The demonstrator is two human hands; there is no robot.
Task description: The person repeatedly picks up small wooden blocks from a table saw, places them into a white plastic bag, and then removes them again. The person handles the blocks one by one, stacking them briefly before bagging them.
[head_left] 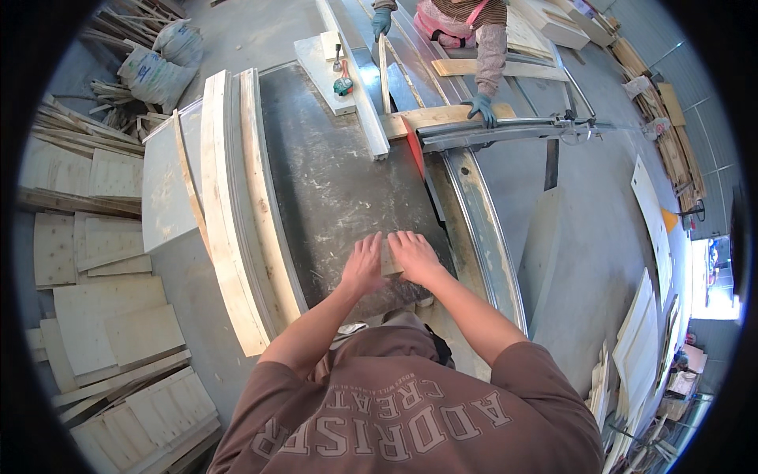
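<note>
Both of my hands are at the near end of a dark saw table [332,189], fingers pointing away from me. Between them a small pale piece of wood [388,259] shows, mostly covered. My left hand [365,265] grips its left side with bent fingers. My right hand [414,257] closes over the right side, its fingertips close to the left ones. Beyond them, a red upright part [413,146] stands by the slot in the table. A long metal fence [359,95] lies farther off.
Long boards [225,197] stand stacked along the table's left side. Across the table, a co-worker's gloved hand [480,109] rests on a board; the other glove [382,22] holds thin wood strips. A metal rail [485,221] runs on the right. Plywood pieces [110,324] cover the left floor.
</note>
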